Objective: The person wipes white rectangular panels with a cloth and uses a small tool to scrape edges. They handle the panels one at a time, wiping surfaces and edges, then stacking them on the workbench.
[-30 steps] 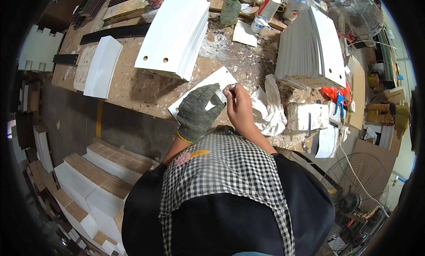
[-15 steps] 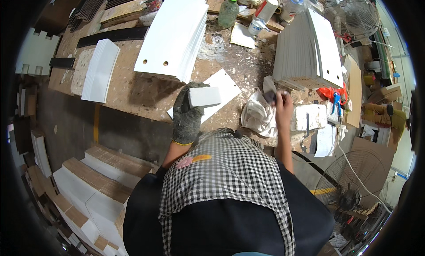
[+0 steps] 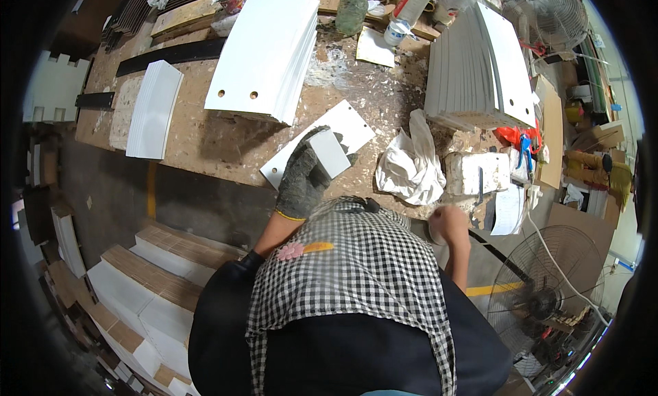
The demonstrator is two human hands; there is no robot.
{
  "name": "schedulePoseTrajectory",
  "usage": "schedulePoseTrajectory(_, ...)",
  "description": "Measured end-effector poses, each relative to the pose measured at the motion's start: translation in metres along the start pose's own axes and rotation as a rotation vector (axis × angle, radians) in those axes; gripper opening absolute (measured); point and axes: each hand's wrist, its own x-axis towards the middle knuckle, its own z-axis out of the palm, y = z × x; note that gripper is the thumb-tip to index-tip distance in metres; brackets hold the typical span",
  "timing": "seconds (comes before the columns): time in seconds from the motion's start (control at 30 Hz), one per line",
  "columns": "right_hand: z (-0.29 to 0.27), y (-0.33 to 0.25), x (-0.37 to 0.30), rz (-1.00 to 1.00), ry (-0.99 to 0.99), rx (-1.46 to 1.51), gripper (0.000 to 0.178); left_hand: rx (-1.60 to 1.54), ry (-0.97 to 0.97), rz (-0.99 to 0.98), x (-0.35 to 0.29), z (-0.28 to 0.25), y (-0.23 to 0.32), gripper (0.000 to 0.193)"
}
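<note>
My left hand [image 3: 305, 177], in a dark grey work glove, grips a small white rectangular block [image 3: 330, 155]. It is held over a white panel with drilled holes [image 3: 353, 124], which lies slantwise on the worktable [image 3: 226, 156] and is partly hidden by the glove. My bare right hand [image 3: 450, 225] is closed just off the table's front edge, beside my apron. A pale, blurred shape shows at its fingers; what it holds, if anything, I cannot make out. A crumpled white cloth [image 3: 411, 166] lies on the table between my hands.
Tall stacks of white panels stand at the back left [image 3: 264, 53] and back right [image 3: 462, 67]. A smaller white stack [image 3: 154, 108] is further left. Behind are a green-lidded jar [image 3: 351, 12] and a cup [image 3: 412, 4]. A fan [image 3: 541, 300] stands at right; boards [image 3: 151, 276] are piled lower left.
My right hand has moved from beside the cloth down toward me, past the table edge. The cloth's upper part now stretches out. My left hand has turned the white block to a slant over the panel.
</note>
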Motion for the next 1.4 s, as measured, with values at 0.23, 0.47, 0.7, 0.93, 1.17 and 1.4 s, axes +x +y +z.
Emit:
schedulePoseTrajectory(0.23, -0.100, -0.172, 0.027, -0.771, 0.419, 0.811, 0.025, 0.488, -0.181, -0.067, 0.003, 0.009, 0.005, 0.053)
schedulePoseTrajectory(0.47, -0.096, -0.186, 0.041, -0.906, 0.566, 0.488, 0.015, 0.934, -0.178, 0.010, 0.000, 0.012, 0.010, 0.038)
schedulePoseTrajectory(0.7, -0.081, -0.171, 0.024, -0.571, 0.501, 0.708, 0.014, 0.960, -0.174, -0.148, 0.003, 0.050, 0.008, 0.043)
schedulePoseTrajectory(0.93, -0.054, -0.050, 0.028, -0.060, 0.744, 1.512, 0.007, 0.912, -0.216, -0.231, 0.002, 0.016, 0.009, 0.073)
schedulePoseTrajectory(1.17, 0.026, 0.062, -0.060, 0.684, 0.728, 0.679, 0.020, 0.800, -0.071, -0.318, 0.023, 0.038, 0.015, 0.056)
schedulePoseTrajectory(1.4, 0.168, 0.072, -0.120, 1.061, 0.446, 0.528, 0.016, 0.840, -0.178, -0.444, 0.038, 0.053, -0.022, 0.059)
